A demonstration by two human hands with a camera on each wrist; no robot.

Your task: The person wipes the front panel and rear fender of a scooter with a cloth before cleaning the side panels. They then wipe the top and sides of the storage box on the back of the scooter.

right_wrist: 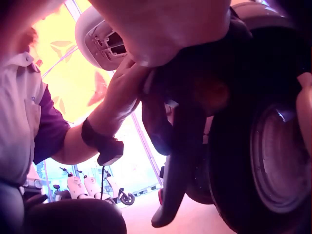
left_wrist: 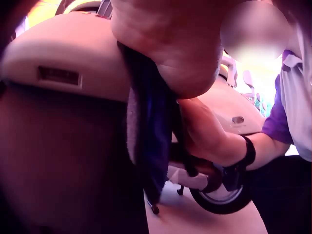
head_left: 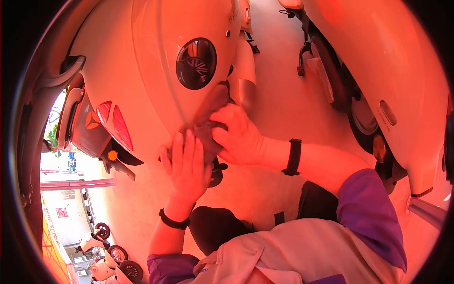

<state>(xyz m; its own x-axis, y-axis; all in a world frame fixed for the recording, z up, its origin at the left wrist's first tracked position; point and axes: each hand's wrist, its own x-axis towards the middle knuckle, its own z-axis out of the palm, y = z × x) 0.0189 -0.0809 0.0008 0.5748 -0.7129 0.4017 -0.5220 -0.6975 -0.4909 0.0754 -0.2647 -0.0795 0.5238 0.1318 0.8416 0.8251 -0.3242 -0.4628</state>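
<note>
A dark cloth [head_left: 206, 135] lies bunched against the lower edge of a pale scooter body panel [head_left: 156, 61]. The left hand [head_left: 185, 163] rests on the cloth and panel edge with its fingers extended. Beside it the right hand [head_left: 240, 137] pinches a fold of the cloth between thumb and curled fingers. In the left wrist view the cloth [left_wrist: 153, 126] hangs down below the left hand [left_wrist: 170, 44]. The right wrist view has the right hand [right_wrist: 170, 29] at the top, its fingertips hidden.
A round dark badge [head_left: 196, 63] is on the panel above the hands, and a red tail light [head_left: 122, 128] to the left. Another scooter [head_left: 378, 71] stands at the right. Several small scooters are parked at lower left. A wheel [right_wrist: 280, 158] stands near the right hand.
</note>
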